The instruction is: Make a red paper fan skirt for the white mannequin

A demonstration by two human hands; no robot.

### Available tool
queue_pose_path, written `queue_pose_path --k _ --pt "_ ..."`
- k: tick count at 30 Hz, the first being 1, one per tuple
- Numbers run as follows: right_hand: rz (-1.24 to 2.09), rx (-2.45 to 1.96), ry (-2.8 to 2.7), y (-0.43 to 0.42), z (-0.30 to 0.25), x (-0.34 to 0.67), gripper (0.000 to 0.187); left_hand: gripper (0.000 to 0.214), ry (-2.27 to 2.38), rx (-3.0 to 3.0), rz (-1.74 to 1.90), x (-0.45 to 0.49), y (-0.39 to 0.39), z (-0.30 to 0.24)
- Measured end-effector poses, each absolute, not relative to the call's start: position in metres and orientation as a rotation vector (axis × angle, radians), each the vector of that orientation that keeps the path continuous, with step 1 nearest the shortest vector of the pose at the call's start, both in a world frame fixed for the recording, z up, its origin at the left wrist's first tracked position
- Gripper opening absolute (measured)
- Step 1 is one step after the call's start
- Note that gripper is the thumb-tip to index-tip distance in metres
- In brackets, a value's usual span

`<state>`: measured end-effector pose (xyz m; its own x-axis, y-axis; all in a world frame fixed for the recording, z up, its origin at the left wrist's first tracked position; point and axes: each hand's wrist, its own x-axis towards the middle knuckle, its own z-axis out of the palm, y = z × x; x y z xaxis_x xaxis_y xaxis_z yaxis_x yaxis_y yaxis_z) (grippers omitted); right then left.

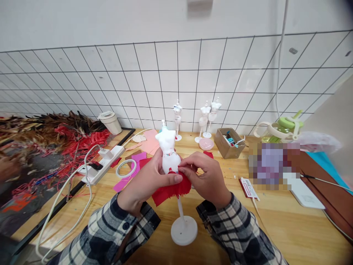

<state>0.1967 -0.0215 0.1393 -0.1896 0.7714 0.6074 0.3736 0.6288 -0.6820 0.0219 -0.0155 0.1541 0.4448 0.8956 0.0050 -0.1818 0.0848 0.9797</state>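
A small white dress-form mannequin point(167, 144) on a thin stem and a round white base point(184, 230) stands tilted in front of me. Around its hips hangs a piece of red fabric point(169, 191) with a frayed lower edge. My left hand point(154, 173) grips the mannequin at its waist and hip, the thumb lying over the red fabric. At the mannequin's right hip, my right hand point(205, 176) pinches the upper edge of the fabric between thumb and fingertips. Small coloured marks show on the mannequin's waist.
Three more mannequins point(204, 119) stand by the tiled wall, near a pink dish point(206, 144) and a cardboard box point(230, 143). To the left lie a tape roll point(126, 169), a power strip point(103, 165) with cables, and feathers point(68, 129). A jug point(284, 129) stands right.
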Motion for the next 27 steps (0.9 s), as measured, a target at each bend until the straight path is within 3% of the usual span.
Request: queue_pose_path --k 6,13,17,21,27 --pt "0.501 -0.959 -1.805 -0.022 0.138 0.199 0.005 0.064 0.813 1.263 0.905 0.025 -0.014 0.15" --pt "1.108 -0.734 -1.497 -0.011 0.132 0.205 0.025 0.066 0.7 1.206 0.915 0.018 -0.015 0.156" --pt "1.166 -0.905 -1.47 -0.005 0.129 0.209 0.04 0.059 0.701 1.104 0.971 0.014 -0.013 0.16" --pt "1.345 -0.956 -1.605 -0.003 0.129 0.207 0.037 0.051 0.767 1.026 1.091 0.014 -0.009 0.16" --pt "1.692 -0.8 -1.308 -0.001 0.122 0.202 0.028 0.046 0.821 0.995 1.128 0.016 -0.006 0.158"
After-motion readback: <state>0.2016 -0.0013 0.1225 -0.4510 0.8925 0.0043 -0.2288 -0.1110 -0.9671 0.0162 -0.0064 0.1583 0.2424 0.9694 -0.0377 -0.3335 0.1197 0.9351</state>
